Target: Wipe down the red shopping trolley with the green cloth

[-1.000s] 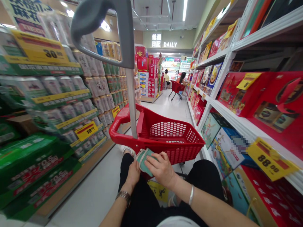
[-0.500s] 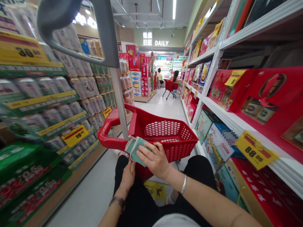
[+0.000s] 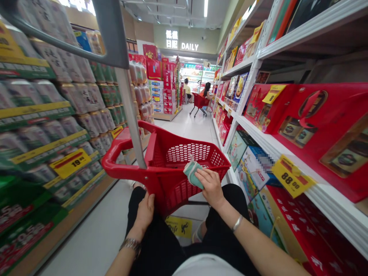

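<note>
A red plastic shopping cart stands right in front of me in a store aisle, its grey handle pole rising at its left. My right hand grips a folded teal cloth and presses it on the cart's near rim. My left hand rests low against the cart's near wall, fingers curled, with nothing visible in it. My black trousers fill the bottom of the view.
Shelves of drink cans with yellow price tags line the left. Red and coloured gift boxes fill the white shelves on the right. Two people with another red cart are far down the aisle. A yellow floor sticker lies under the cart.
My right hand has slid the teal cloth from the cart's handle end rightward along the rim. My left hand has dropped off the cloth to the cart's near wall.
</note>
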`<move>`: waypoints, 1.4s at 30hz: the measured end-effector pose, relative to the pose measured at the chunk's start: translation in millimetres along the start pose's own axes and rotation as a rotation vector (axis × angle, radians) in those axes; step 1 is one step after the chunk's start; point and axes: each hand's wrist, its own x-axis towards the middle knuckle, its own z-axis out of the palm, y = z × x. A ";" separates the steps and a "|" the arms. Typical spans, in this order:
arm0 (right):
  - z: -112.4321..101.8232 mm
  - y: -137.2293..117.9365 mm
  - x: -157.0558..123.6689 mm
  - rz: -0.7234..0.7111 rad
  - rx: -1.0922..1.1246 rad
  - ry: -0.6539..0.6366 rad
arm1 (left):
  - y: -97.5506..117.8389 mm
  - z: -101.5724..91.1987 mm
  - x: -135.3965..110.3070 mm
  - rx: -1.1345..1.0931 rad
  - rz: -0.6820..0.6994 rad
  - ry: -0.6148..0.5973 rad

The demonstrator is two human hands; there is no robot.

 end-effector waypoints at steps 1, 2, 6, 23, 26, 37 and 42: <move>-1.8 7.2 -5.3 0.017 -0.017 -0.009 | 0.5 -0.1 0.1 -0.006 -0.007 -0.014; -3.8 14.1 -10.0 0.035 -0.033 -0.019 | 1.1 -0.3 0.2 -0.014 -0.017 -0.031; -13.4 39.9 -23.5 0.091 -0.093 -0.037 | 4.0 -1.9 0.5 -0.031 -0.039 -0.065; -45.7 115.8 -76.2 0.558 -0.340 -0.034 | 3.0 -2.1 4.7 -0.046 -0.076 -0.099; -48.5 103.4 -60.1 0.595 -0.327 0.064 | 1.1 -1.5 4.8 -0.058 -0.075 -0.092; -32.6 -9.6 64.6 0.284 0.265 0.194 | -3.0 0.0 0.8 -0.079 -0.034 -0.086; -17.2 -59.1 108.3 0.153 0.419 0.175 | -6.5 2.1 -0.2 -0.093 -0.008 -0.064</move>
